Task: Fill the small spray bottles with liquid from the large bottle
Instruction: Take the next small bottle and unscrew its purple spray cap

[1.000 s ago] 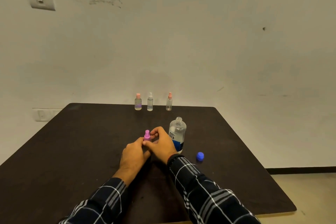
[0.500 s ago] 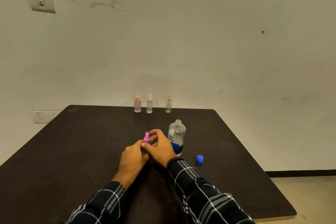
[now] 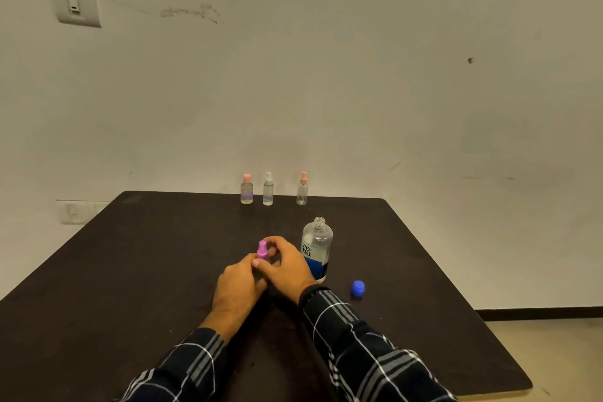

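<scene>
Mid-surface [image 3: 130,271]: my left hand [image 3: 239,284] grips the small spray bottle [image 3: 262,250] low, body hidden; my right hand [image 3: 287,266] pinches its pink top. Just right, the large bottle [image 3: 316,248] stands uncapped; blue cap [image 3: 358,288] nearby.

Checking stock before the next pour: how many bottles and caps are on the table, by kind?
Small clear plastic bottles: 4 (three at far edge, plus the held magenta-topped bottle)
Large clear plastic bottle, uncapped: 1
Loose blue plastic cap: 1
Total: 6
</scene>
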